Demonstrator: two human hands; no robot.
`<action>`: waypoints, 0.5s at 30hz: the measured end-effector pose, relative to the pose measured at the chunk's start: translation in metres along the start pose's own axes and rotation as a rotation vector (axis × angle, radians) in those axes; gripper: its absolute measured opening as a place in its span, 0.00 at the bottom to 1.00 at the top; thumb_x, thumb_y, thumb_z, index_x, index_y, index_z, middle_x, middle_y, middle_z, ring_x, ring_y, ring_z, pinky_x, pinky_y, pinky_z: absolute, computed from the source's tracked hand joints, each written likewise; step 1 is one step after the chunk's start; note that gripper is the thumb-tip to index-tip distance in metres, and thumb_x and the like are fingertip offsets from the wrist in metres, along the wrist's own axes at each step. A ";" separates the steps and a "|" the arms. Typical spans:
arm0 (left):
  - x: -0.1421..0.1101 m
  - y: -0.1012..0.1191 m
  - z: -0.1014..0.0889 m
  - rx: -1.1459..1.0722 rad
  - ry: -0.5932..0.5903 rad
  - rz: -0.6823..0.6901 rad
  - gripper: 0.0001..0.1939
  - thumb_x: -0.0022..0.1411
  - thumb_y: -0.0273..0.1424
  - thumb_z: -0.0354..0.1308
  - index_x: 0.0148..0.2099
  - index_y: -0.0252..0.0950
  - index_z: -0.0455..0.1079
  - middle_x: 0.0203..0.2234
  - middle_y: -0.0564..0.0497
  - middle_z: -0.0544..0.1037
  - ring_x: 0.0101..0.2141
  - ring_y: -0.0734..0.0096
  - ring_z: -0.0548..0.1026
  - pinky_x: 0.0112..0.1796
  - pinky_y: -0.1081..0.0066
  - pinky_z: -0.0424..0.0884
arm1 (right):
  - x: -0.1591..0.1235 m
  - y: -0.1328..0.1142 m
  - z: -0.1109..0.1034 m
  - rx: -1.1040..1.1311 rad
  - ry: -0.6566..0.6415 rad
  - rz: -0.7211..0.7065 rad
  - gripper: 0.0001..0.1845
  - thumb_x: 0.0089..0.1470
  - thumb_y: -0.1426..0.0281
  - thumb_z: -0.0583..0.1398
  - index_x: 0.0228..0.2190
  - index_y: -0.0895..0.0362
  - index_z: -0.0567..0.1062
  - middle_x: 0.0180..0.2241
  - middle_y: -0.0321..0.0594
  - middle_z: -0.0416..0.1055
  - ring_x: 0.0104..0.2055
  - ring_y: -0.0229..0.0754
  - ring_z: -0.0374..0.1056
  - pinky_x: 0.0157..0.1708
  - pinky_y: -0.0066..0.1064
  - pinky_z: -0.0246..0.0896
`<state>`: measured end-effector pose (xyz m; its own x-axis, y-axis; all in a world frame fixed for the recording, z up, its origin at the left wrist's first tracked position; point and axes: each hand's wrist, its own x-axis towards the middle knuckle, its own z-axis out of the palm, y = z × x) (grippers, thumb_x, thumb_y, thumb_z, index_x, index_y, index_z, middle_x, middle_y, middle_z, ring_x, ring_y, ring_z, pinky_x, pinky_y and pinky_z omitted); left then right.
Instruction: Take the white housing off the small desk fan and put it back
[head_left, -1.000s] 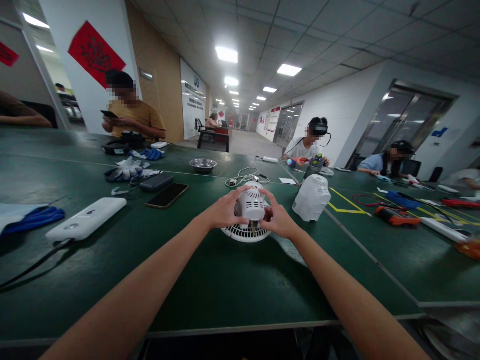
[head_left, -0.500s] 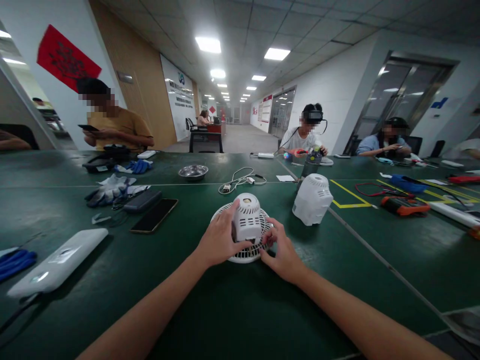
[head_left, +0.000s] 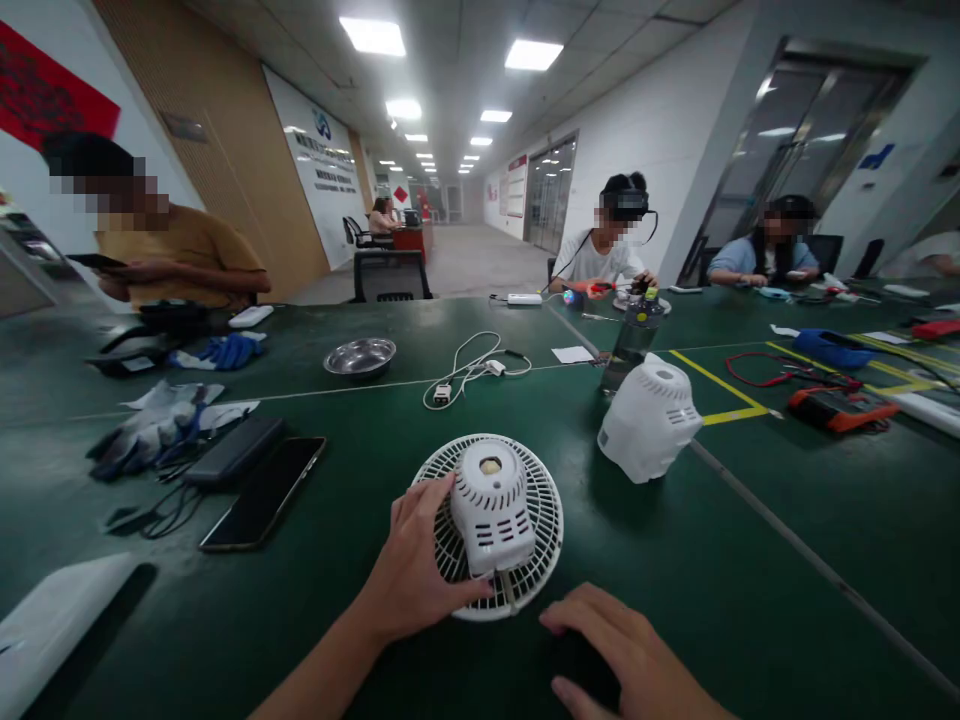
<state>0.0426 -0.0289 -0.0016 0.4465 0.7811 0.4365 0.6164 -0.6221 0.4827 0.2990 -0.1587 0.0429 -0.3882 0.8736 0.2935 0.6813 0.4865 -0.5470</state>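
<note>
A white fan head [head_left: 495,515], its slotted motor housing uppermost, lies on its round white grille [head_left: 551,510] on the green table. My left hand [head_left: 409,575] is closed around the near left side, its fingertips against the housing and its thumb across the front of the grille. To the right of the grille and nearer to me, my right hand [head_left: 611,640] hovers low over the table, apart from the fan. Its fingers are bent with the thumb spread away, and I see nothing held; the gap beneath is dark. A separate white plastic housing [head_left: 649,420] stands at the right.
A white cable [head_left: 469,375] and a metal bowl [head_left: 360,357] lie beyond the fan. At left are a phone [head_left: 264,495], a dark case [head_left: 234,450], gloves [head_left: 154,425] and a white device [head_left: 64,620]. A bottle [head_left: 632,345] and a multimeter [head_left: 840,408] are at right. Co-workers sit across the table.
My right hand has left the front of the fan and moved toward me and to the right. My left hand stays on the fan. The view has tilted down and shifted.
</note>
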 end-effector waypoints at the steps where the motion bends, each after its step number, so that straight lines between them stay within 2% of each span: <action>1: 0.001 -0.002 0.000 0.000 0.005 0.020 0.65 0.41 0.49 0.69 0.70 0.50 0.30 0.62 0.41 0.58 0.60 0.39 0.58 0.54 0.40 0.62 | 0.009 0.001 0.000 -0.020 -0.028 -0.047 0.29 0.47 0.70 0.66 0.51 0.45 0.67 0.40 0.39 0.76 0.37 0.43 0.73 0.35 0.32 0.70; 4: 0.003 -0.004 -0.001 0.003 0.017 0.066 0.65 0.41 0.51 0.68 0.70 0.51 0.30 0.62 0.42 0.60 0.59 0.39 0.60 0.54 0.41 0.61 | 0.042 0.010 0.007 -0.100 -0.104 -0.219 0.32 0.50 0.67 0.64 0.56 0.46 0.64 0.37 0.39 0.78 0.33 0.43 0.73 0.31 0.32 0.68; 7: 0.006 -0.006 -0.001 -0.006 0.017 0.067 0.64 0.41 0.54 0.67 0.70 0.54 0.29 0.62 0.43 0.60 0.58 0.40 0.61 0.54 0.42 0.61 | 0.063 0.024 0.023 -0.170 -0.121 -0.330 0.27 0.52 0.65 0.62 0.54 0.48 0.67 0.31 0.39 0.77 0.27 0.41 0.71 0.26 0.31 0.64; 11: 0.010 -0.006 -0.005 -0.050 -0.012 0.105 0.63 0.41 0.57 0.66 0.69 0.56 0.30 0.62 0.43 0.61 0.59 0.43 0.61 0.54 0.44 0.60 | 0.066 0.042 0.045 -0.243 0.045 -0.391 0.09 0.55 0.64 0.60 0.38 0.53 0.73 0.19 0.36 0.71 0.17 0.39 0.64 0.17 0.29 0.54; 15: 0.010 -0.005 -0.010 -0.045 0.012 0.148 0.57 0.48 0.53 0.64 0.69 0.52 0.32 0.61 0.42 0.62 0.58 0.46 0.62 0.54 0.46 0.60 | 0.064 0.038 0.047 -0.233 0.159 -0.391 0.05 0.53 0.72 0.56 0.33 0.54 0.72 0.19 0.37 0.70 0.19 0.38 0.64 0.20 0.28 0.55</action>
<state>0.0380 -0.0186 0.0083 0.5224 0.6802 0.5142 0.5143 -0.7323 0.4463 0.2713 -0.0852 0.0040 -0.5552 0.6071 0.5684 0.6316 0.7524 -0.1867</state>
